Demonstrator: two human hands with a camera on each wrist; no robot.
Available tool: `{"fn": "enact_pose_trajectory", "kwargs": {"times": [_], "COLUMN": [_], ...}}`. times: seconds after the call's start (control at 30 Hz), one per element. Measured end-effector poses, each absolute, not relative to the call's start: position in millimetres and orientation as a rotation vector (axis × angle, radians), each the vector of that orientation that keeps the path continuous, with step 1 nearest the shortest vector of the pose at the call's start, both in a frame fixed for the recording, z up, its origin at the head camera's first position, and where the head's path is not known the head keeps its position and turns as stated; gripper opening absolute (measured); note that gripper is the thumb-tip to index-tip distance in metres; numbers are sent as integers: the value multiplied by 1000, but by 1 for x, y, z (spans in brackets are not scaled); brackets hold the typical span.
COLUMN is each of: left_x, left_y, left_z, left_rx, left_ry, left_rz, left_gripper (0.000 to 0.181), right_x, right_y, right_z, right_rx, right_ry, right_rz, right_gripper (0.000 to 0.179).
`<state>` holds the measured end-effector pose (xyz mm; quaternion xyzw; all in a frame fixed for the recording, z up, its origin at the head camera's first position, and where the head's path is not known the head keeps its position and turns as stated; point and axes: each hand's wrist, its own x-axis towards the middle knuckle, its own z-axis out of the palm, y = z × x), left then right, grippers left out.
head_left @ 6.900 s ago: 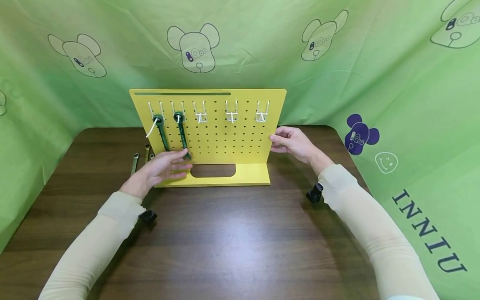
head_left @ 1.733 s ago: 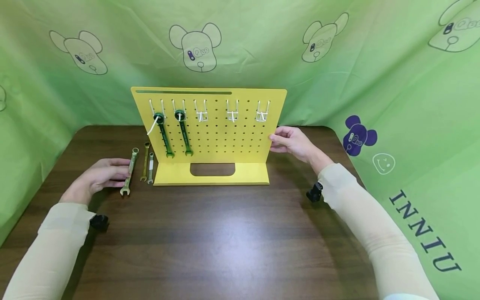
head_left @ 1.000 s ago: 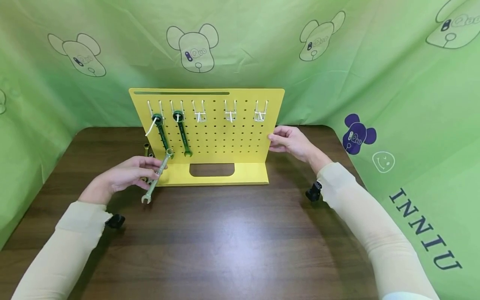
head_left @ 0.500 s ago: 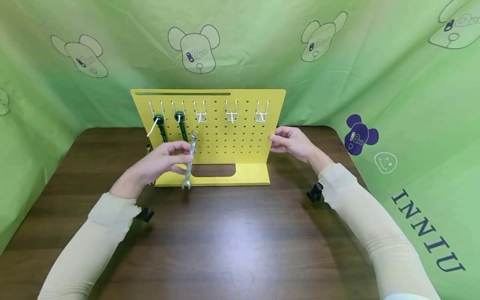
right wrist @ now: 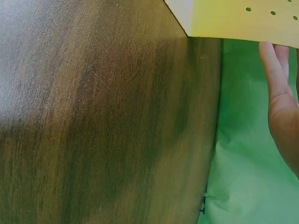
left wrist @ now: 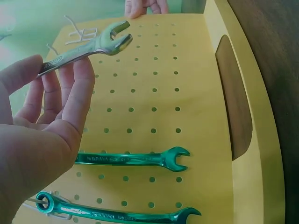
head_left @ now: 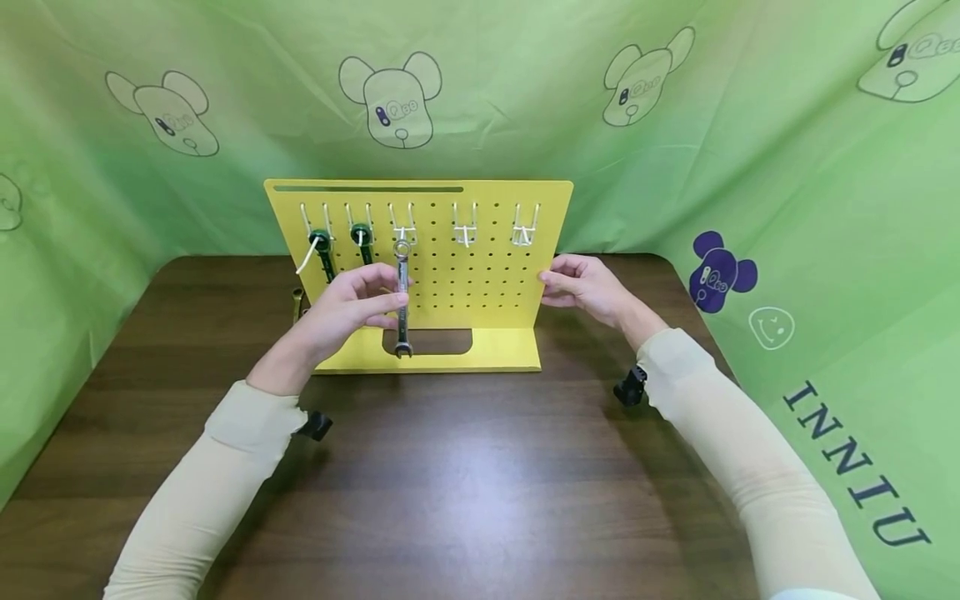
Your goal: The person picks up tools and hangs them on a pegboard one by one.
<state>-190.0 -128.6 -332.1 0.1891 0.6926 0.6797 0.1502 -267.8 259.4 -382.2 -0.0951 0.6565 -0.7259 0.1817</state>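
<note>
My left hand (head_left: 348, 308) pinches a silver combination wrench (head_left: 403, 321) by the middle of its shank, thumb in front and fingers behind. The wrench stands upright before the yellow pegboard (head_left: 465, 292), ring end up, overlapping the tip of the third white hook (head_left: 402, 229) in the head view. In the left wrist view its open end (left wrist: 114, 42) juts past my fingers. Two green ratchet wrenches (left wrist: 121, 159) hang by their rings on the first two hooks. My right hand (head_left: 588, 287) grips the board's right edge, thumb at the front; its other fingers are partly hidden behind.
Two more white hooks (head_left: 465, 236) hang with nothing on them at the board's right. Behind its left edge, a brass-coloured wrench (head_left: 297, 302) lies on the brown wooden table (head_left: 480, 483), partly hidden. A green printed curtain (head_left: 495, 100) surrounds the table's back and sides.
My left hand left the second green wrench, took the silver wrench from the table's left side, and carried it right and up to the third hook. My right hand stayed at the board's edge.
</note>
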Motion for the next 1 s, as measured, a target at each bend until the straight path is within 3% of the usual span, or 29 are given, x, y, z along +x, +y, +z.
{"fn": "enact_pose_trajectory", "kwargs": {"times": [0.63,1.0], "left_x": [-200,-206], "left_y": [-128,-125], "left_z": [-338,-349], "left_rx": [437,373], "left_ry": [1972,1962], "left_rz": [2021,2008], "left_gripper": [28,44], "right_x": [-268,-266], "right_y": [260,259], "right_z": [-381,-384], "right_rx": [-276,-282], "right_ry": [1864,1858], "right_rz": [-2039,-2047], "right_gripper": [7,7]}}
